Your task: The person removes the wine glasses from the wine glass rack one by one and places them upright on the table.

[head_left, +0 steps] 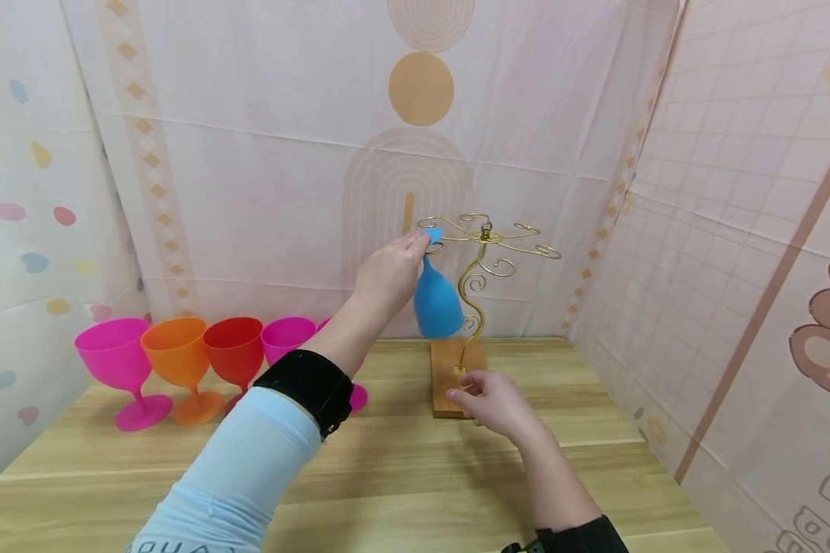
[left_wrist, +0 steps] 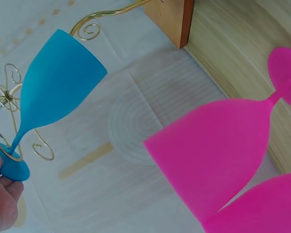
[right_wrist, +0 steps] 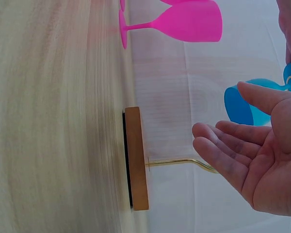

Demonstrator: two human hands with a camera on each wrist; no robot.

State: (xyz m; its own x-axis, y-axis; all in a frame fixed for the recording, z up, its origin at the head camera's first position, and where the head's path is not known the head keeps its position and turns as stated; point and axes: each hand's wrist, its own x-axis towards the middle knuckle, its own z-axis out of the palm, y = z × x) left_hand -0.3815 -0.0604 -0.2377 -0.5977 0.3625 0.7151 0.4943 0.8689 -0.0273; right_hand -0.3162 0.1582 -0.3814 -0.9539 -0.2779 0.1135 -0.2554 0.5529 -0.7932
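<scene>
A blue plastic goblet hangs upside down at the left side of a gold wire goblet rack. My left hand pinches its foot, which sits just above a curled wire loop. In the left wrist view the goblet's stem passes through that loop. My right hand is near the rack's wooden base, fingers loosely bent. The right wrist view shows the right hand's palm and nothing held in it.
Upright goblets stand in a row at the left: a pink one, an orange one, a red one and another pink one. My left arm partly hides more pink. Patterned cloth hangs behind the wooden table.
</scene>
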